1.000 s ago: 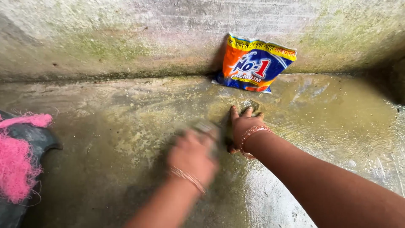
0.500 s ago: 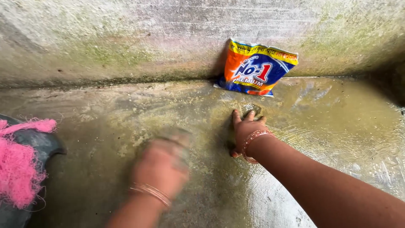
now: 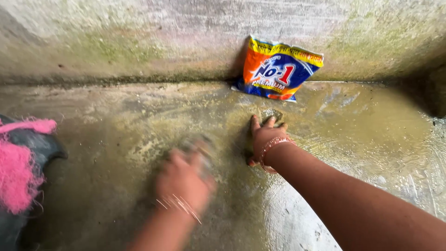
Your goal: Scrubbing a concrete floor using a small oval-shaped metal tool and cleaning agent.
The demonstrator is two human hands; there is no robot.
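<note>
Blurred left hand perhaps gripping scrubber, wet floor

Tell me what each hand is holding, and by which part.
The left hand is blurred; it seems to clutch a small greyish scrubber, grip unclear. The right hand holds nothing; it presses flat on the wet concrete floor.

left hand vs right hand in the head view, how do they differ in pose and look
The left hand is blurred and sits nearer the camera, gripping something greyish too smeared to name; the right hand is sharp and pressed flat on the wet concrete floor, fingers pointing toward the orange and blue packet. The left arm comes straight up from below, the right crosses in from the lower right. Both wear thin bangles at the wrist.
</note>
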